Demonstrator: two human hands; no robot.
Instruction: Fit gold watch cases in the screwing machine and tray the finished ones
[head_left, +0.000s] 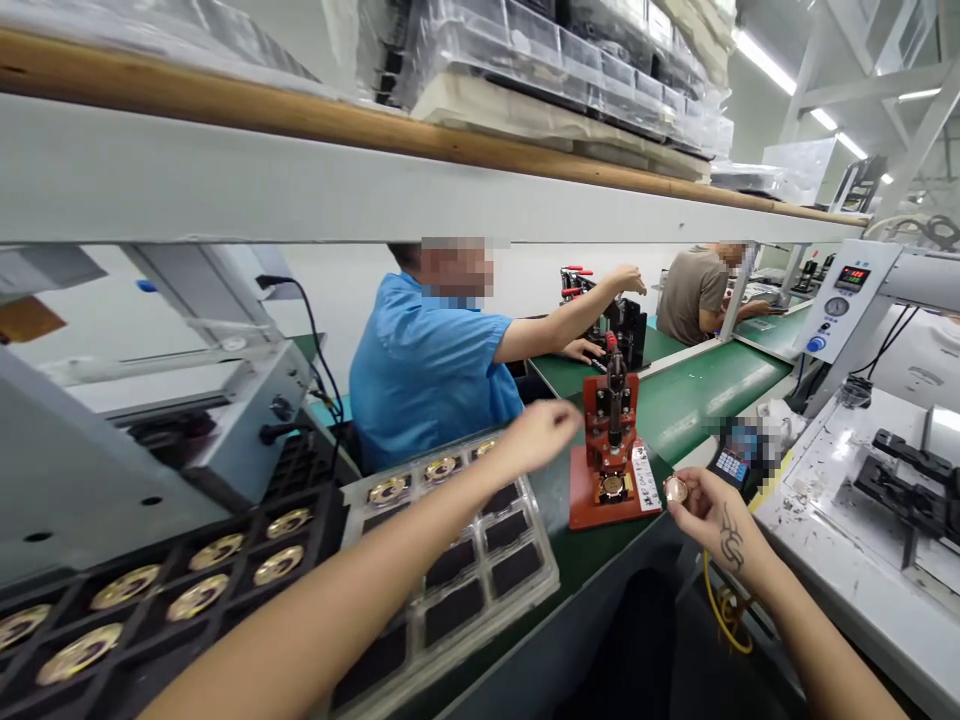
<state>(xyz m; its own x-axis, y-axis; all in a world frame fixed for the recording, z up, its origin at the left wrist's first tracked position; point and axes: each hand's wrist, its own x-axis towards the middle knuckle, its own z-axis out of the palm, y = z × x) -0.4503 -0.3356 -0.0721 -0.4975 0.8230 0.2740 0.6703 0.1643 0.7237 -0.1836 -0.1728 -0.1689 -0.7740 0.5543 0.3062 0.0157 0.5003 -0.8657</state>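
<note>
Out to the left of a red toggle press (615, 430), my left hand (546, 432) hangs in the air with its fingers curled together; whether anything small is in them is hidden. My right hand (709, 510), right of the press base, pinches a small round gold-rimmed piece (676, 489) between thumb and fingers. A metal part (613, 487) sits in the fixture at the foot of the press. Below my left forearm is a clear compartment tray (551, 578) with round gold pieces (442, 468) in its back row and several bare dark compartments.
A black tray (247, 575) holds several gold rings at the left. A person in blue (427, 370) works across the bench. Overhead runs a shelf beam (375, 185); a grey machine (885, 480) stands right, beside a yellow cable (724, 620).
</note>
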